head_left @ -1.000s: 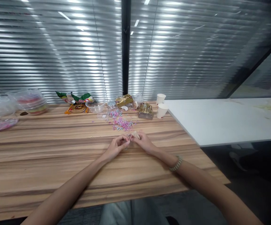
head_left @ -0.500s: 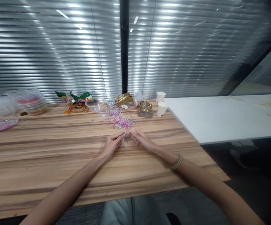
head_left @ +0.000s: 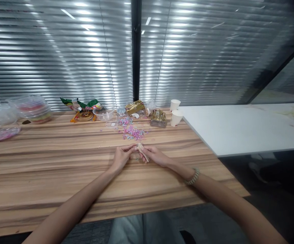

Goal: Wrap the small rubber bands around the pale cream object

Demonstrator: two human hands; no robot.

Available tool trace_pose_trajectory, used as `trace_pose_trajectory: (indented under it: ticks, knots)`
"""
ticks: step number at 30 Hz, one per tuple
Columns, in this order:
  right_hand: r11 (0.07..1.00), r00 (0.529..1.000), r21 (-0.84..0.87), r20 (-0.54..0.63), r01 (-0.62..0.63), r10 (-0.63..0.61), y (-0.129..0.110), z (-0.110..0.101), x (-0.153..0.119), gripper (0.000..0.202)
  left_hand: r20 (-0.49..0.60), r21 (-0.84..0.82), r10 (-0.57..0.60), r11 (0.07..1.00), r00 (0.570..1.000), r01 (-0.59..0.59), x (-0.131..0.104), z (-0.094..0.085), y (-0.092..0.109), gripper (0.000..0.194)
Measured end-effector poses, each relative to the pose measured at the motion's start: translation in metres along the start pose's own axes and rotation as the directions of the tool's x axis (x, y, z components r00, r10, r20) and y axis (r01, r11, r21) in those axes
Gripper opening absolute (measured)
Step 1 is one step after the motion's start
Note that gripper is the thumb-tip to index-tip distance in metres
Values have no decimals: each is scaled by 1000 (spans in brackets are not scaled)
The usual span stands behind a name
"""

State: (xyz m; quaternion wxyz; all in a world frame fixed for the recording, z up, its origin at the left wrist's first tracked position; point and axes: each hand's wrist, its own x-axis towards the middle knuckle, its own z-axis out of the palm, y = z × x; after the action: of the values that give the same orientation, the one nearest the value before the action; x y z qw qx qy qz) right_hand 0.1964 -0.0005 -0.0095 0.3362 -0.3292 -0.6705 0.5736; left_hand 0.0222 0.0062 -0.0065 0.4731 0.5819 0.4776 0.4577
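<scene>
Close together over the wooden table [head_left: 60, 176], both hands meet just in front of a pile of small pink, purple and pale blue links [head_left: 134, 133]. My right hand [head_left: 154, 156] is closed on a flat beige piece [head_left: 144, 153] that slants down between its fingers. My left hand [head_left: 123, 156] is pinched at the upper left end of that piece, and what its fingertips grip is too small to make out. A tiny greenish bit lies on the table below the fingertips.
Behind the pile stand a clear jar [head_left: 121, 114], a clear bowl [head_left: 104, 114], gold packages [head_left: 158, 118] and two paper cups [head_left: 176, 118]. Green snack bags [head_left: 93, 104] and stacked plastic containers [head_left: 34, 110] are at the back left. A white table [head_left: 228, 128] adjoins on the right.
My right hand has turned, and the beige piece now shows at greater length, slanting down toward me. My left hand has stayed nearly in place, its fingers slightly shifted.
</scene>
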Motion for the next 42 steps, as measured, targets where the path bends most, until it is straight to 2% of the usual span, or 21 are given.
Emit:
trace_pose_trajectory:
  ticks: [5, 10, 18, 27, 33, 37, 42]
  knots:
    - [1000, 1000, -30, 18, -4, 5, 0, 0, 0, 49, 114, 116, 120, 984, 986, -133, -1, -2, 6, 25]
    - [1000, 999, -20, 45, -9, 10, -3, 1, -1, 48, 180, 126, 195, 968, 964, -219, -2, -3, 11, 20]
    - [1000, 998, 16, 62, -13, 12, -4, 1, -1, 50, 117, 111, 135, 983, 984, -148, -2, -2, 10, 23]
    - [978, 995, 204, 93, -40, 21, 4, -3, 1, 49, 49, -17, 36, 999, 998, -35, 0, -1, 5, 26]
    - [994, 992, 100, 119, -45, 33, -9, -2, -3, 48, 40, -17, 29, 999, 999, -28, 0, -1, 6, 27]
    - [999, 994, 24, 101, -40, 37, -11, -2, -5, 47, 76, 3, 32, 999, 997, -32, 0, -1, 6, 28]
    - [988, 995, 116, 22, -97, 95, -9, 1, -3, 44, 60, 17, 4, 1000, 998, -5, 0, 0, 3, 35]
